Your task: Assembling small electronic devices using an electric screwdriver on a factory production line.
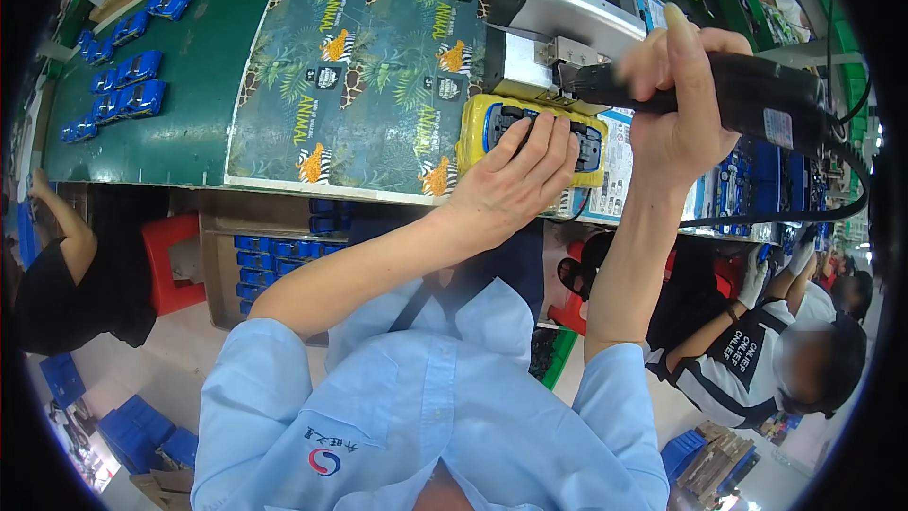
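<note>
A toy car [588, 142] lies underside up in a yellow holder [469, 140], its black base showing and a blue edge at its left. My left hand [515, 175] rests over it, fingers together and bent onto the base. Above and to the right, my right hand [683, 104] is wrapped round a black electric screwdriver [774, 99], thumb raised. The screwdriver lies nearly level, its front end pointing left toward a metal screw feeder [526, 64] just beyond the holder. Its tip is hard to make out against the feeder.
Blue toy car bodies [142, 97] stand in rows on the green bench [194, 147] at the left. A printed animal-pattern sheet [378, 85] covers its middle. A black cable [785, 219] loops at the right. Other people sit at both sides; a box of blue cars [255, 270] is below the bench.
</note>
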### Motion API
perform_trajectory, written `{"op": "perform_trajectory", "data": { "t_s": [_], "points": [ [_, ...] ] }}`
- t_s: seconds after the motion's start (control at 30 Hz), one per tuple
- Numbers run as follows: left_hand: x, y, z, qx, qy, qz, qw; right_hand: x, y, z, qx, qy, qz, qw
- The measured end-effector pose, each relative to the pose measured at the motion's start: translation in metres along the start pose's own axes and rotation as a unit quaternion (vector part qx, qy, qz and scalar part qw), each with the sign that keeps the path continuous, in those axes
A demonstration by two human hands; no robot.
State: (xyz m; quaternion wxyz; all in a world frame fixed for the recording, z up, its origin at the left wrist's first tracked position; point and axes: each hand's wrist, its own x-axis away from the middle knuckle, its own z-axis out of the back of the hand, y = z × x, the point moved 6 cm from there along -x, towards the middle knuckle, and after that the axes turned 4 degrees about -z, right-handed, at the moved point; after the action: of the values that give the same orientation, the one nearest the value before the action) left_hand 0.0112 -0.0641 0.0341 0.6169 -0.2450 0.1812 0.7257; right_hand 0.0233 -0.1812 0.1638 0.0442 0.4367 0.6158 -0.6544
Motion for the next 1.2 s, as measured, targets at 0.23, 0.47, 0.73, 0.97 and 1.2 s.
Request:
{"op": "perform_trajectory", "data": {
  "t_s": [0.23,0.47,0.73,0.97,1.2],
  "points": [
    [0.005,-0.001,0.001,-0.040,-0.003,-0.004,0.999,-0.008,-0.005,-0.019,0.097,-0.037,-0.056,0.993],
    [0.008,0.001,0.001,-0.029,0.036,-0.003,0.999,0.017,-0.022,-0.041,-0.103,-0.087,-0.061,0.989],
    [0.010,0.003,-0.007,-0.027,0.011,-0.004,1.000,0.028,0.003,-0.052,-0.111,-0.037,-0.106,0.987],
    [0.013,0.000,-0.003,-0.032,0.042,-0.001,0.999,0.033,0.012,-0.060,-0.013,-0.123,-0.089,0.988],
    [0.014,0.000,-0.005,-0.016,0.075,0.010,0.997,0.033,0.016,-0.066,-0.046,-0.184,-0.067,0.980]
  ]
}}
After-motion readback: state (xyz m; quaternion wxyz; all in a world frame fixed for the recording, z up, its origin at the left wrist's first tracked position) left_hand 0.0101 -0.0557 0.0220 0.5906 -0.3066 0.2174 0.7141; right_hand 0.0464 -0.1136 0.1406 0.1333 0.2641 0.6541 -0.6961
